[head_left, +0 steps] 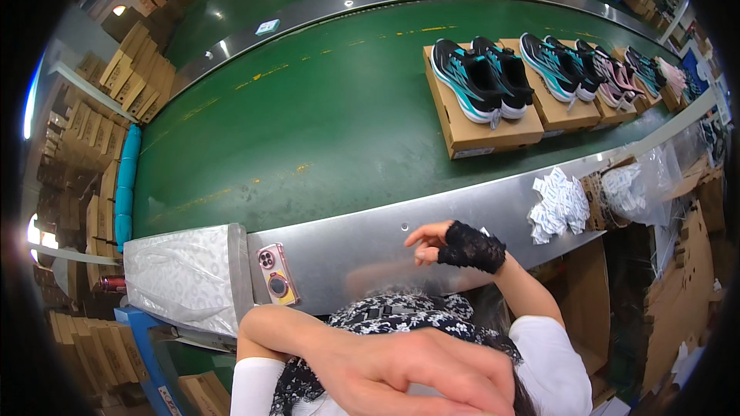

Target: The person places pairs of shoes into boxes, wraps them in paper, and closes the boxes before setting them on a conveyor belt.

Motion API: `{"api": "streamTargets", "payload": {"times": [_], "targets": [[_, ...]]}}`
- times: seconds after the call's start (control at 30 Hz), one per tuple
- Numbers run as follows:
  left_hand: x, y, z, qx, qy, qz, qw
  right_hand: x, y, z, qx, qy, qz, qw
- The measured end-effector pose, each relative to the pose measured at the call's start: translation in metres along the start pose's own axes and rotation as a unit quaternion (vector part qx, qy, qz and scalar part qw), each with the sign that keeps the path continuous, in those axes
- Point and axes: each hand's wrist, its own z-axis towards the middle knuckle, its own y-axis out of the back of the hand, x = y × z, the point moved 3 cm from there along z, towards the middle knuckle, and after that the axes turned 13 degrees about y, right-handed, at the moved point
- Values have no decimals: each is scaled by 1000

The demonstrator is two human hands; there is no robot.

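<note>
My left hand [420, 358] is bare and raised close to the camera, its back showing. Its fingers look stretched out, though the lower edge cuts off their tips; nothing shows in it. A black lace fingerless glove [472, 247] covers my right hand [443, 246], which hovers over the metal ledge [370, 235] with loosely bent fingers and nothing between them. A small white bit shows at the glove's upper edge. To the right of that hand lies a heap of small white packets [558, 205]. A phone [277, 274] in a clear pink-edged case rests at the ledge's left.
Black-and-teal sneakers [470, 81] stand on brown shoeboxes [493, 137] along the green conveyor belt [324, 123], with more pairs behind. Patterned wrapping sheets [185, 273] lie at left. A clear plastic bag [644, 181] holds white packets at right. Stacked cartons [139, 73] rise at far left.
</note>
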Motion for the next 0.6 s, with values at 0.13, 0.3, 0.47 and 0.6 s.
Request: {"api": "streamTargets", "payload": {"times": [0.13, 0.3, 0.47, 0.6], "targets": [[7, 3, 11, 20, -1, -78, 997, -13, 21, -22, -67, -15, 13, 998], [7, 13, 8, -18, -16, -66, 998, -6, 74, -22, -140, 49, -55, 987], [2, 22, 17, -36, -55, -13, 998, 21, 178, -11, -358, 154, -421, 819], [-12, 26, 2, -106, -106, -22, 989, 54, 216, 26, -443, 165, -712, 520]]}}
